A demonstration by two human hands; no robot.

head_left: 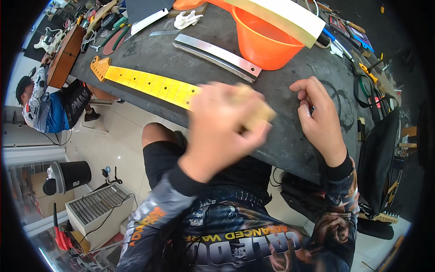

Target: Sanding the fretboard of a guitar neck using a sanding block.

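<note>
A yellow guitar neck (pixel 156 86) with its headstock (pixel 99 68) to the far left lies on the dark worktable. Over the neck's near right end is my left hand (pixel 222 122), blurred by motion. Its fingers are closed round a tan block (pixel 259 112), whose material the blur hides. The hand covers that end of the neck. My right hand (pixel 319 115) is at the table's right, apart from the neck. Its fingers are curled in, and a tiny glint shows between them; what it is cannot be made out.
Beyond the neck lie a metal straight bar (pixel 217 56) and an orange dipper (pixel 267 43), with a long pale block (pixel 285 18) across its rim. A crumpled white tissue (pixel 188 19) and tools lie farther back. Another person (pixel 50 104) sits at the left with a brown wooden piece (pixel 66 56).
</note>
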